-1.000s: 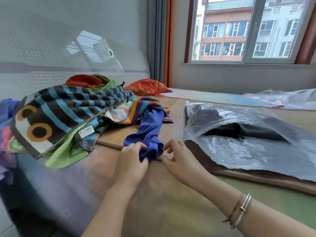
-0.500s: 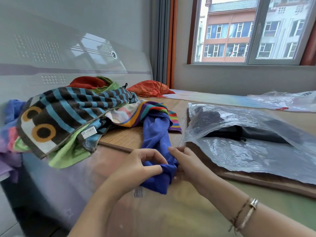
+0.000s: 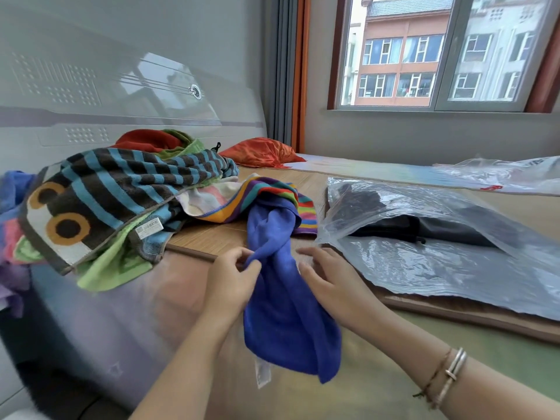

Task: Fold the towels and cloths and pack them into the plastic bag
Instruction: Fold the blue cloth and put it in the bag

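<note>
Blue cloth (image 3: 285, 301) sits center-bottom of the frame, bunched & twisted up top, fanning wider w/ a white tag at its lower edge. Left hand (image 3: 233, 283) pinches its left edge, right hand (image 3: 330, 283) is relaxed w/ straight fingers just beside it. Plastic bag (image 3: 439, 268) lies right, dark stuff inside, towel pile (image 3: 106, 201) at left

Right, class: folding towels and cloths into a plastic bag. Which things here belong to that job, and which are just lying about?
Job:
- plain blue cloth, pinched by left hand, right hand beside it
- striped black-and-teal towel
- rainbow-striped towel
- clear plastic bag, dark cloth inside

Lying about:
- orange cushion
- window
</note>
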{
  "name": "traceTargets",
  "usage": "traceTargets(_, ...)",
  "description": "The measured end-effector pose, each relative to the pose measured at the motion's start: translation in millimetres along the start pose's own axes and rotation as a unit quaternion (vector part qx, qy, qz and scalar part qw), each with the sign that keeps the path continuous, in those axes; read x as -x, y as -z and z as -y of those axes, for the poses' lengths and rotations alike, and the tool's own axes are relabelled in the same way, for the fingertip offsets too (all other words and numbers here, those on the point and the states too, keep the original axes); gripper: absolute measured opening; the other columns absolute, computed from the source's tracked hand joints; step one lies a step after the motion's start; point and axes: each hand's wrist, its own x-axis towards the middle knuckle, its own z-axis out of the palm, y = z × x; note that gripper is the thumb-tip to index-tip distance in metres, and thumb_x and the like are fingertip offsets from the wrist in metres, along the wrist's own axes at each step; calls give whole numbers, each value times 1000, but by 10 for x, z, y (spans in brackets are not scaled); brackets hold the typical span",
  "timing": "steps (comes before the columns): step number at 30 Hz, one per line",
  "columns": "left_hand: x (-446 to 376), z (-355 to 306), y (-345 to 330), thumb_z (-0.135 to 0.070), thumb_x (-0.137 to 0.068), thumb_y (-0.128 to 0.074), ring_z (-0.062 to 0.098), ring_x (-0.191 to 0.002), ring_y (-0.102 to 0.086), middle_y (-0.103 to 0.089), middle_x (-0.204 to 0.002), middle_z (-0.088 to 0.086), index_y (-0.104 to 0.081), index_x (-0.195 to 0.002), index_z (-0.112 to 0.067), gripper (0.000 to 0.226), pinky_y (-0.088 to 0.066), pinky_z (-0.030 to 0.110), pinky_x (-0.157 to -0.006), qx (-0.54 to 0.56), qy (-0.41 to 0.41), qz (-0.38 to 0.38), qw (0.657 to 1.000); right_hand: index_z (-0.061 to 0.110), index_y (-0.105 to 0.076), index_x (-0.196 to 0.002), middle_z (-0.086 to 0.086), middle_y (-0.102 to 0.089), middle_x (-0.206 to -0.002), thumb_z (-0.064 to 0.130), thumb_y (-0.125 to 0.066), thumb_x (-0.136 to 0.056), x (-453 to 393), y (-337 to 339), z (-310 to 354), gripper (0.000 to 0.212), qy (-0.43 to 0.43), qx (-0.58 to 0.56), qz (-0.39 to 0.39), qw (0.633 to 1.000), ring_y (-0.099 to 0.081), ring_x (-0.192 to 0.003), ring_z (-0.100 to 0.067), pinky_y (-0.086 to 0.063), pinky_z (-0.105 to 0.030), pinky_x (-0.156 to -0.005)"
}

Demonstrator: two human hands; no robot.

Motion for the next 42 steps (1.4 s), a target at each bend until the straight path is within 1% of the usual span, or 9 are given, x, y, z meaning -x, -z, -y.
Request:
traceTargets(3,-24,-184,-18,-3,-91,-50,17,-73,-51,-55,-71,6,-55,-69,-8,23,-42,27,-62,236,121,5,964,34,-50,-123,11,-54,-100,40,-45,-96,-14,14,-71,28,-26,-22,-7,999,-51,-95,-5,-42,-28,-87)
traceTargets(9,95,-343,-15,-10,-91,-37,14,-56,-52,-55,-57,3,-53,-65,-8,31,-40,28,-63,389,205,140,887,16,-59,-116,2,-67,-111,50,-49,-86,-204,-191,-29,47,-150,-236,22,960,-62,-99,-13,-50,-38,-90)
traceTargets(13,60,-227,33,-22,-88,-44,15,-59,-45,-46,-58,2,-49,-63,-15,26,-39,26,-55,359,216,131,898,9,-52,-91,-12,-62,-90,5,-39,-94,-370,-155,5,14,-238,-275,37,931,-61,-64,-12,-49,-21,-58)
traceTargets(16,31,-139,27,-39,-85,-61,17,-78,-62,-66,-81,4,-61,-88,-15,24,-49,32,-73,301,180,106,930,10,-56,-95,-5,-62,-84,13,-45,-95,-476,-185,47,11,-266,-256,61,927,-58,-47,-3,-39,-12,-43)
traceTargets(21,73,-117,56,-23,-97,-53,2,-79,-65,-71,-78,-11,-65,-85,-23,17,-50,10,-68,221,112,117,962,3,-55,-123,-12,-63,-121,44,-60,-90,-636,-368,171,53,-288,-195,38,937,-61,-104,-24,-49,-31,-80)
traceTargets(29,-71,61,197,-20,-97,-53,18,-63,-55,-60,-80,8,-54,-105,-9,14,-44,20,-48,293,220,44,929,-4,-59,-108,-28,-63,-105,18,-53,-89,-664,-290,580,29,-151,-306,-22,940,-62,-97,-33,-49,-47,-90)
traceTargets(34,-30,-114,261,-26,-81,-74,32,-97,-59,-60,-98,16,-54,-120,1,51,-47,41,-87,337,208,110,912,4,-56,-89,-8,-60,-68,3,-38,-97,-670,132,796,20,-138,-457,-21,878,-59,-65,-13,-49,-23,-55)
traceTargets(36,-3,-208,229,-22,-96,-56,31,-98,-59,-61,-94,11,-60,-104,-6,18,-47,40,-89,304,206,129,921,5,-55,-85,-9,-58,-70,2,-34,-98,-666,280,843,24,-135,-477,-19,868,-57,-67,-14,-50,-22,-53)
traceTargets(42,-91,-670,408,-35,-95,-55,18,-60,-65,-68,-66,5,-66,-67,-16,35,-51,32,-64,382,215,182,880,-3,-55,-89,-13,-60,-77,4,-30,-95,-597,603,1005,27,-140,-537,26,831,-63,-60,-15,-52,-19,-51)
